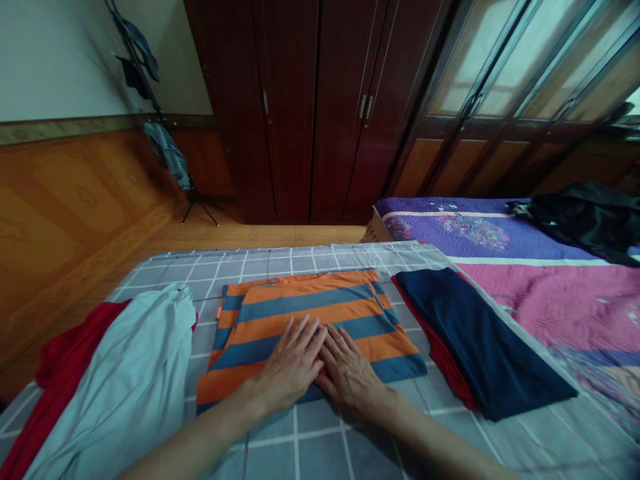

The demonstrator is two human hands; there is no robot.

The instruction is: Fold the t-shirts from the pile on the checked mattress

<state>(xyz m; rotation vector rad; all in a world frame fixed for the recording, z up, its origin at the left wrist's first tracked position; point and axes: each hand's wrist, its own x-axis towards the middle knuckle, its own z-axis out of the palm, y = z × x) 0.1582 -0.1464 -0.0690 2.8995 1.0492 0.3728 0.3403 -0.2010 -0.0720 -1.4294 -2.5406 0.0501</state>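
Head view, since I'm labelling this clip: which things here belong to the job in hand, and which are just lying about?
Job in hand:
folded striped shirt
left hand
right hand

Lying about, it seems:
folded navy garment
pale blue garment
red garment
black garment
clothes rack

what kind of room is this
Probably a bedroom in a home: a grey checked bedcover, a purple and pink quilt and a dark wooden wardrobe.
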